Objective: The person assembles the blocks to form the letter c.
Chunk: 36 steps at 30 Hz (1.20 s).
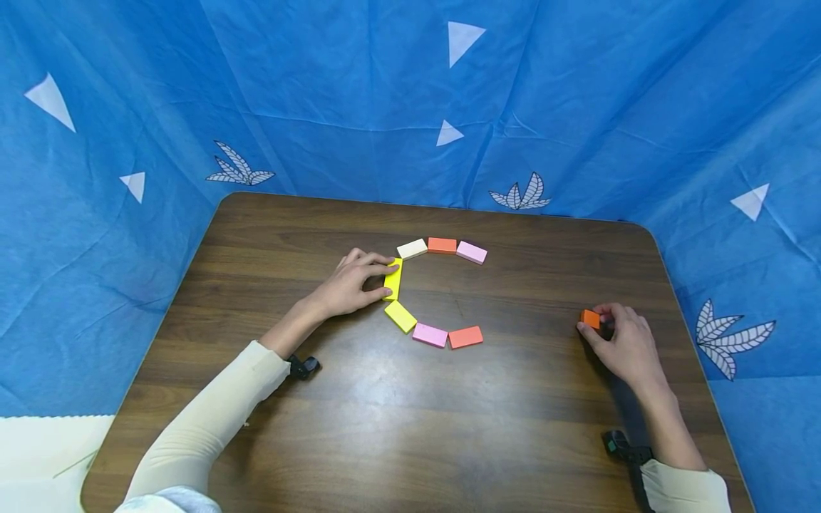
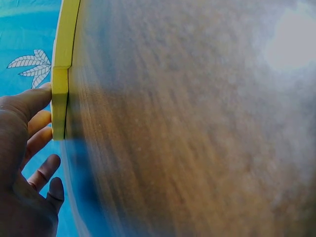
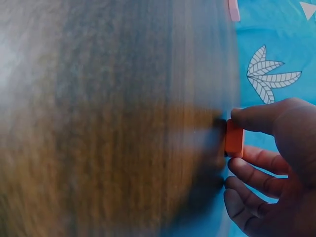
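Note:
In the head view my left hand (image 1: 351,283) pinches a yellow block (image 1: 393,279) at the left of a C-shaped curve of flat blocks. Its thumb (image 2: 37,98) meets the side of that block in the left wrist view, touching end to end with another yellow block (image 1: 400,316). Off to the right, my right hand (image 1: 628,343) holds an orange block (image 1: 590,319) between thumb and fingers, low over the table or on it; I cannot tell which. The same orange block (image 3: 234,138) shows in the right wrist view, with the lower fingers loosely bent.
The curve's upper arm has a cream block (image 1: 412,249), a red-orange block (image 1: 442,246) and a pink block (image 1: 471,252). Its lower arm ends in a pink block (image 1: 430,335) and a red-orange block (image 1: 465,337). Blue cloth (image 1: 359,92) surrounds the wooden table (image 1: 410,442).

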{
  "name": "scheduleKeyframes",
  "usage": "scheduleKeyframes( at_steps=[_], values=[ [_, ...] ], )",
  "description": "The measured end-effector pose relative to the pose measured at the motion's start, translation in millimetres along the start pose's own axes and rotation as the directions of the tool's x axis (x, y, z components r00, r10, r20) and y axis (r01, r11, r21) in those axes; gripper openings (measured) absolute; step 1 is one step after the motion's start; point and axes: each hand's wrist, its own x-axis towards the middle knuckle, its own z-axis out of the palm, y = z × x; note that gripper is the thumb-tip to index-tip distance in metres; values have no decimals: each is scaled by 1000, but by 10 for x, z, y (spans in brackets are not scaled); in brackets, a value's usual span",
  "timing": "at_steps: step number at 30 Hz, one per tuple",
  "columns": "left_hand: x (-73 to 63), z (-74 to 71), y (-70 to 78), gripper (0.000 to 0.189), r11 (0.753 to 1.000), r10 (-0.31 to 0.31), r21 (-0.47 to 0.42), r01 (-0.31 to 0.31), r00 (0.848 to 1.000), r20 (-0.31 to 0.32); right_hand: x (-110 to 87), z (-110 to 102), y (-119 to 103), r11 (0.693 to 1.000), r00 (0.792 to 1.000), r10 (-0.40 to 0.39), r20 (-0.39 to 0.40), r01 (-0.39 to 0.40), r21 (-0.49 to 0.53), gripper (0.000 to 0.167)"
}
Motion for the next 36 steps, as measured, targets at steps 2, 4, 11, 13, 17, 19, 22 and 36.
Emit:
scheduleKeyframes(
  at_steps=[2, 4, 11, 13, 17, 19, 22, 36],
  values=[
    [3, -1, 0, 52, 1000, -1, -2, 1, 1000, 1, 7, 8, 3, 1000, 1000, 3, -3, -3, 0, 47],
    [8, -1, -2, 53, 1000, -3, -2, 3, 1000, 1, 16, 12, -2, 1000, 1000, 3, -5, -3, 4, 45],
    [7, -3, -15, 54, 1000, -10, -3, 10, 1000, 4, 40, 22, -52, 999, 999, -35, -31, 35, 14, 43],
    [3, -4, -15, 53, 1000, -10, -3, 10, 1000, 3, 43, 28, -69, 999, 998, -50, -43, 51, 19, 43],
    [-5, -8, -9, 53, 1000, -8, 2, 8, 1000, 2, 39, 38, -122, 997, 997, -64, -42, 65, 33, 44],
    [-9, -8, -6, 53, 1000, -6, 3, 6, 1000, 2, 34, 43, -154, 996, 997, -69, -35, 71, 45, 45],
    [-12, -7, -3, 53, 1000, -6, 4, 6, 1000, 1, 29, 59, -203, 996, 997, -75, -25, 76, 55, 46],
    [-4, 1, -1, 52, 1000, -3, 0, 3, 1000, 0, 54, 146, -382, 989, 992, -128, -10, 129, 67, 46]
  ],
)
